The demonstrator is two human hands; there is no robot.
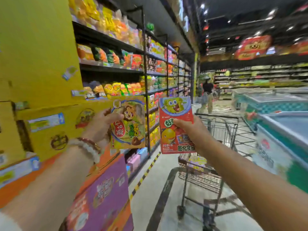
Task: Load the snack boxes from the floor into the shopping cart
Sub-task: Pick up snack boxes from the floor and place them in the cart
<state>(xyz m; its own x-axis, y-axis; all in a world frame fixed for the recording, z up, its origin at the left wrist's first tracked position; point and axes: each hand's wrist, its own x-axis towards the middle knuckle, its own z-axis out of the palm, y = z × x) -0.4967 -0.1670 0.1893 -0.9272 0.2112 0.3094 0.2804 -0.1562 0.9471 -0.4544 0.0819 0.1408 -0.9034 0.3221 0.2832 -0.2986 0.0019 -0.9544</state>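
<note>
Both forearms reach forward, left hand gripping a yellow cardboard snack box, right hand a red one, above the wire shopping cart, seemingly barely loaded.

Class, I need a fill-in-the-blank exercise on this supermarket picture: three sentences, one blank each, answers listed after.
1. The left hand holds the ____ snack box.
2. The right hand holds the ____ snack box.
3. Below the red box stands a wire shopping ____.

Missing words: yellow; red; cart
</note>
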